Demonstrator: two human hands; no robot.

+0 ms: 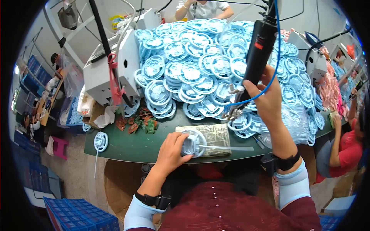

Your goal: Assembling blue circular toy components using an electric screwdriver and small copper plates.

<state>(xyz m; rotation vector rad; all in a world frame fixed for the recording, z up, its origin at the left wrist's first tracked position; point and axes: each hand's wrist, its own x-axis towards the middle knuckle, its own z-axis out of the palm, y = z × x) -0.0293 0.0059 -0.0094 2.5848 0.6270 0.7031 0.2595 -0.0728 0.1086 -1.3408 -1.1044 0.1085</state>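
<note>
My left hand [172, 151] grips the near-left side of a light-blue round plastic part [191, 144], shaped like a small wheel with a boxy middle. A thin pale strip [235, 148] sticks out from the part to the right. Underneath lies a flat, film-wrapped pad [219, 134] at the table's near edge. My right hand [267, 101] is closed round the lower body of a hanging black power screwdriver [261, 48]. Its metal tip [233, 112] points down, behind and to the right of the held part, apart from it. A blue hose [266, 89] runs along the tool.
A tall heap of similar light-blue parts [190, 73] covers the green table [127, 148]. One more part [101, 141] lies at the left edge, its strip hanging down. A grey machine box [115, 69], red and green scraps [140, 122] and plastic bags [291, 125] stand around. Co-workers sit opposite and right.
</note>
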